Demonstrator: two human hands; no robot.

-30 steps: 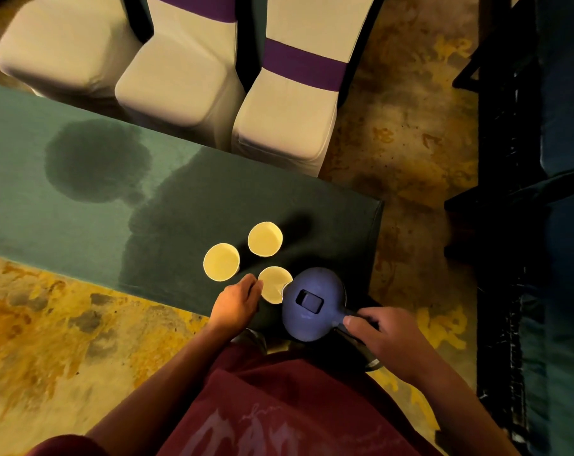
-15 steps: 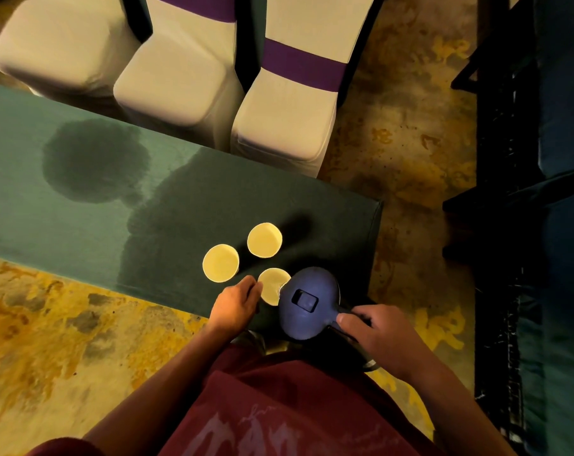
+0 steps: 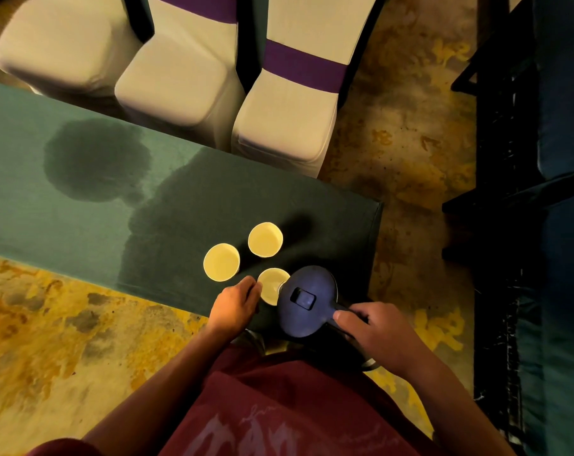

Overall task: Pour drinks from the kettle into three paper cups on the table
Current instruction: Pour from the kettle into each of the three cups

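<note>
Three pale paper cups stand close together on the green table (image 3: 65, 205): a left cup (image 3: 221, 262), a far cup (image 3: 265, 239) and a near cup (image 3: 271, 284). My left hand (image 3: 234, 306) wraps the near cup's left side. A dark blue kettle (image 3: 307, 299) hangs over the near cup's right rim, its lid facing up and hiding part of the cup. My right hand (image 3: 376, 334) grips the kettle's handle at the lower right. Whether liquid flows is hidden by the kettle.
Dark wet patches (image 3: 94, 159) stain the tablecloth left of and under the cups. Three white covered chairs (image 3: 288, 123) stand against the table's far edge. The table's right end (image 3: 376, 232) lies just beyond the kettle. Dark furniture (image 3: 542, 225) lines the right side.
The kettle and my right hand have shifted left over the near cup, covering more of its rim. My left hand stays on that cup.
</note>
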